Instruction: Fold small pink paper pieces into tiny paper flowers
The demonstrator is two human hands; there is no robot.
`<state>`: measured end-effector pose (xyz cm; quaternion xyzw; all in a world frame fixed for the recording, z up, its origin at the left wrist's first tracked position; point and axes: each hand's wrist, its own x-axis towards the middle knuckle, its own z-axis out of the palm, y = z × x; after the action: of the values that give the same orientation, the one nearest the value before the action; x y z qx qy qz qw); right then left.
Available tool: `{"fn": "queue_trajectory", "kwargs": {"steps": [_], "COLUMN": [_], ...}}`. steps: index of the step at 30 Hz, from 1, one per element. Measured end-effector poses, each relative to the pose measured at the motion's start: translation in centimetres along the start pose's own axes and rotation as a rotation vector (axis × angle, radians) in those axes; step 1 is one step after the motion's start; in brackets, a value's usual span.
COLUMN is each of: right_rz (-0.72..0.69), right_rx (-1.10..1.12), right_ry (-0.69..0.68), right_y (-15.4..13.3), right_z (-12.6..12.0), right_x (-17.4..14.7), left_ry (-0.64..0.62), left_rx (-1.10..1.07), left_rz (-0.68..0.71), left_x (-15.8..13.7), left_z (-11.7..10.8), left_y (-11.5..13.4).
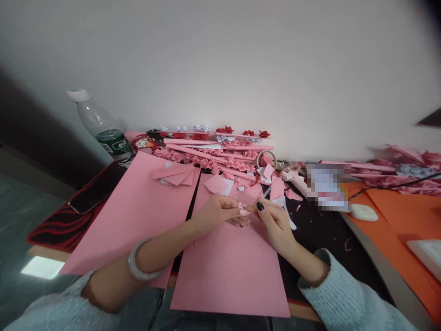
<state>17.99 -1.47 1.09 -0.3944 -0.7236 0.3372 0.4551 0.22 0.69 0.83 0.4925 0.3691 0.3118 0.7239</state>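
Observation:
A small folded piece of pink paper is pinched between the thumb and fingers of my left hand. My right hand meets it from the other side, its thumb and index finger closed at the paper's edge. Both hands are above a large pink sheet. A thin pale stick shows just behind my right fingers; whether they touch it I cannot tell. Beyond my left hand lie a pink and white paper square and a stack of cut pink pieces.
Pink paper flowers and rolled paper sticks line the wall. A tape roll, a glue gun and a white mouse are to the right. At left are a water bottle and a phone.

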Motion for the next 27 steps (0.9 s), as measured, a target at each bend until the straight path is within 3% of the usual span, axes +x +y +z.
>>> {"fn": "queue_trajectory", "kwargs": {"steps": [9, 15, 27], "right_rz": [0.156, 0.153, 0.132], "right_rx": [0.085, -0.004, -0.111], "right_ry": [0.101, -0.032, -0.07], "right_y": [0.3, 0.5, 0.6], "right_z": [0.2, 0.2, 0.1], "right_x": [-0.2, 0.1, 0.3], "left_ry": [0.023, 0.005, -0.001], "left_rx": [0.204, 0.416, 0.651], "left_rz": [0.207, 0.253, 0.337], "left_x": [-0.3, -0.8, -0.8], "left_z": [0.3, 0.3, 0.0], "left_y": [0.4, 1.1, 1.1]}}
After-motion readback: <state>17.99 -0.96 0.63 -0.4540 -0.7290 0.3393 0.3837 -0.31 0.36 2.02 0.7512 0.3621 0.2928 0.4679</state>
